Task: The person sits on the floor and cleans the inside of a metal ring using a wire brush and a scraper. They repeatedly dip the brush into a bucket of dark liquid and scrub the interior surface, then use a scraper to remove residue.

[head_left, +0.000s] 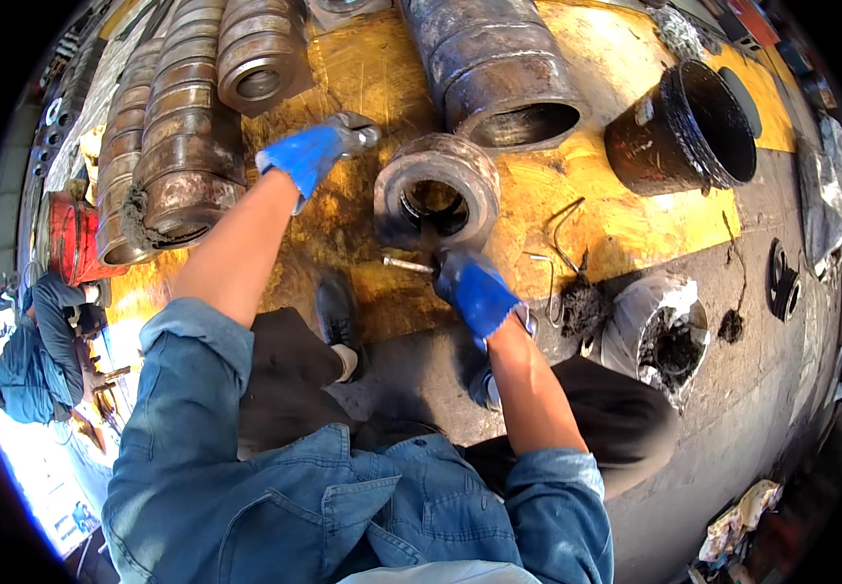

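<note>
I judge the rusty thick-walled steel ring (437,190) heavy, rigid, greasy; grip its rim. Right gloved hand (477,292) clenched on its lower edge; left gloved hand (312,154) released, flat.

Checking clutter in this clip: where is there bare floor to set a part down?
Bare yellow floor lies between the metal ring and the black bucket. Crowded: stacked cylinders beside the left hand, and wire hooks beside the right hand.

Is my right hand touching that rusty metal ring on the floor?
Touching: the head view shows the right hand with gloved fingertips on the metal ring's near rim.
</note>
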A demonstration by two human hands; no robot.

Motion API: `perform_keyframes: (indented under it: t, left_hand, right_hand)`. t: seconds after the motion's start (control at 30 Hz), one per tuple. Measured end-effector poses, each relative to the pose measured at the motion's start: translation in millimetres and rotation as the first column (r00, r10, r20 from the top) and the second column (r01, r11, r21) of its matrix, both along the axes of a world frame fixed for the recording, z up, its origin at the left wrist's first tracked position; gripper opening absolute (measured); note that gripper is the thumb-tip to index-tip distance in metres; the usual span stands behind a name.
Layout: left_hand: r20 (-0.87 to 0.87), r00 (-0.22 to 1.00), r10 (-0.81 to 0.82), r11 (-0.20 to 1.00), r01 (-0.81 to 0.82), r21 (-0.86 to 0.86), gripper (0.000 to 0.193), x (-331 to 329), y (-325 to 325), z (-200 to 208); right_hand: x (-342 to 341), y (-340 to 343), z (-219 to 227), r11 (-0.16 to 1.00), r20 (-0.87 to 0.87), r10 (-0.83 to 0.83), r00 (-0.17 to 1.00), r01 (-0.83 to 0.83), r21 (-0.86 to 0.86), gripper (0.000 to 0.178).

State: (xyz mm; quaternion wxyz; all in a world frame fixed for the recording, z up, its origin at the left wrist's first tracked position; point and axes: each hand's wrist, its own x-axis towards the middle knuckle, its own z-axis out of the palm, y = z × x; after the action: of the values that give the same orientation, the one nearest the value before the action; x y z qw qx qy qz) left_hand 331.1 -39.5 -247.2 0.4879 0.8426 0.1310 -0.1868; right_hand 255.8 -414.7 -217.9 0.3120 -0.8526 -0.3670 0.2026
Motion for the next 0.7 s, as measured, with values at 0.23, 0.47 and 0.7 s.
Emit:
perform_keyframes:
  t: [0.23, 0.47, 0.7]
  left_hand:
    - [-0.034, 0.993, 0.112, 0.975, -0.116, -0.188, 0.052, 19, -46, 7]
    - [-0.071, 0.996, 0.049, 0.986, -0.060, -0.156, 0.051, 41, -33, -31]
    - [-0.088, 0.996, -0.032, 0.990, 0.020, -0.141, 0.050, 56, -34, -47]
  right_hand:
    - [1, -6, 19, 0.999, -0.018, 0.041, 0.999, -0.042, -0.033, 0.012]
    - [8, 14, 13, 0.976, -0.160, -0.026, 0.987, -0.010, -0.219, 0.013]
    - [-2, 27, 16, 0.986, -0.152, -0.157, 0.976, 0.165, 0.041, 0.013]
